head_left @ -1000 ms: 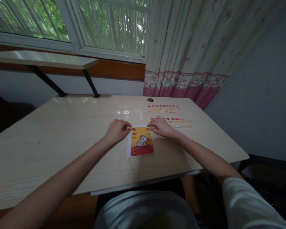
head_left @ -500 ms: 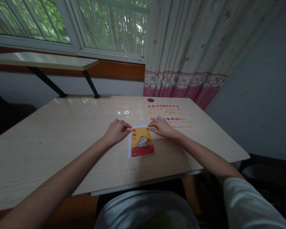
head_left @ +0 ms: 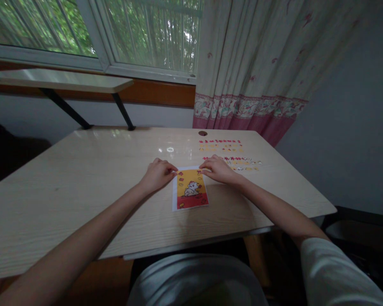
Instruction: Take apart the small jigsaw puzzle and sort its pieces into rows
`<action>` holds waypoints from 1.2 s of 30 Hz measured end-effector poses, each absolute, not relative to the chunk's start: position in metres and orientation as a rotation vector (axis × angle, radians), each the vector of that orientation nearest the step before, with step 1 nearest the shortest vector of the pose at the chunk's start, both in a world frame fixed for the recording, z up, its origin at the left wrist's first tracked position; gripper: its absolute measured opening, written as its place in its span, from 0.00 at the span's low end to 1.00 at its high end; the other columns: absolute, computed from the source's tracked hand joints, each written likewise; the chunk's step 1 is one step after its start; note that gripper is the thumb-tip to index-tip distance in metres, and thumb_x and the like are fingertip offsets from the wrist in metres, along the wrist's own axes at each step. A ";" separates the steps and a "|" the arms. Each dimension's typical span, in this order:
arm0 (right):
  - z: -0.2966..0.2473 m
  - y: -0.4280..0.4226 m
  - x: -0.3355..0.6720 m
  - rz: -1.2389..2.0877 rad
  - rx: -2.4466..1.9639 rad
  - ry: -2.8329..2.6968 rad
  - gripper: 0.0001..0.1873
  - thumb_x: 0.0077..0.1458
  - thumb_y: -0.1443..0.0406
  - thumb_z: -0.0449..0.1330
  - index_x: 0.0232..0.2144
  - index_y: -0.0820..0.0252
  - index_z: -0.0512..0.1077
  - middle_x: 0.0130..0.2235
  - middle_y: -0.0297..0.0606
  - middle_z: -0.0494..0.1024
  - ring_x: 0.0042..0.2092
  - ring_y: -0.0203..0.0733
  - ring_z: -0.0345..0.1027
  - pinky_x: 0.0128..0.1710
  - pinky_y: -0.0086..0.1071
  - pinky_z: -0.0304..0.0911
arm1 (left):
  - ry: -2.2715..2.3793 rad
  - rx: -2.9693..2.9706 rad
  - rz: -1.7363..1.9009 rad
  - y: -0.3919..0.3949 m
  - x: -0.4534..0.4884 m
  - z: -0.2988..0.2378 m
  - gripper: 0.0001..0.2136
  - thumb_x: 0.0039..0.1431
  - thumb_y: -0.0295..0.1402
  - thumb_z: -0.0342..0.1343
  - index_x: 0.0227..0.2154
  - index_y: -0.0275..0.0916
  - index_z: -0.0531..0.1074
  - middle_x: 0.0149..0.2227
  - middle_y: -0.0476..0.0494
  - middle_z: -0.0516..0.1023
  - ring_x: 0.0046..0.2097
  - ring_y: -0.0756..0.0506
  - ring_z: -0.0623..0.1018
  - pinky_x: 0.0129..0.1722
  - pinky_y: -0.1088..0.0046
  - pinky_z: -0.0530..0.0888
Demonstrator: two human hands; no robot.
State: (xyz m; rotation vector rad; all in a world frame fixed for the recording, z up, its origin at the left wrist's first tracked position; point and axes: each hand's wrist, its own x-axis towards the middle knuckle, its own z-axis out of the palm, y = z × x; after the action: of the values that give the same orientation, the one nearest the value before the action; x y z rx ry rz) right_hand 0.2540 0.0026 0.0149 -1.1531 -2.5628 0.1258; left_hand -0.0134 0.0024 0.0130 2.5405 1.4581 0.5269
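A small printed sheet (head_left: pixel 190 189) lies on the wooden desk (head_left: pixel 83 187) in front of me, yellow above and red below, with a white cartoon animal in the middle. My left hand (head_left: pixel 157 173) rests curled at its top left corner, fingertips pinching that edge. My right hand (head_left: pixel 219 168) does the same at the top right corner. Both hands are closed on the top edge of the sheet.
Two rows of small red and yellow paper strips (head_left: pixel 220 145) lie on the desk beyond my right hand. A cable hole (head_left: pixel 202 133) sits near the back edge. A shelf on black brackets (head_left: pixel 57 80), a window and a patterned curtain (head_left: pixel 249 63) stand behind.
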 end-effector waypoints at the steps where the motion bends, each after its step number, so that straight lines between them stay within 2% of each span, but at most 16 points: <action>1: 0.015 0.003 0.254 0.125 -1.158 -2.560 0.14 0.58 0.58 0.54 0.39 0.59 0.75 0.39 0.41 0.77 0.42 0.42 0.63 0.43 0.35 0.50 | 1.459 2.543 0.532 0.002 -0.013 0.013 0.12 0.53 0.38 0.51 0.34 0.43 0.77 0.32 0.44 0.77 0.37 0.43 0.69 0.40 0.65 0.62; 13: 0.014 0.003 0.254 0.121 -1.163 -2.559 0.13 0.57 0.59 0.54 0.39 0.58 0.75 0.38 0.39 0.77 0.41 0.41 0.62 0.42 0.34 0.50 | 1.450 2.528 0.557 0.004 -0.012 0.011 0.11 0.54 0.38 0.52 0.35 0.44 0.77 0.32 0.45 0.77 0.37 0.43 0.68 0.39 0.66 0.62; 24: 0.014 0.003 0.254 0.101 -1.194 -2.564 0.13 0.57 0.59 0.54 0.39 0.58 0.75 0.40 0.38 0.77 0.42 0.43 0.62 0.43 0.35 0.51 | 1.535 2.535 0.558 0.004 -0.017 0.012 0.12 0.55 0.34 0.48 0.36 0.43 0.76 0.34 0.44 0.78 0.37 0.43 0.69 0.40 0.65 0.63; 36: 0.013 0.003 0.255 0.133 -1.207 -2.561 0.13 0.57 0.59 0.54 0.39 0.59 0.74 0.40 0.41 0.76 0.43 0.43 0.63 0.42 0.36 0.51 | 1.472 2.586 0.548 0.002 -0.012 0.014 0.11 0.54 0.37 0.50 0.33 0.43 0.77 0.32 0.45 0.77 0.37 0.43 0.69 0.40 0.65 0.63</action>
State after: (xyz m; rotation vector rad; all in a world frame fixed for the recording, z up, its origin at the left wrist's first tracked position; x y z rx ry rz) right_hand 0.2546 0.0029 0.0134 -1.2068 -2.5608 0.1328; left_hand -0.0124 0.0017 0.0139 2.5858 1.4718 0.5481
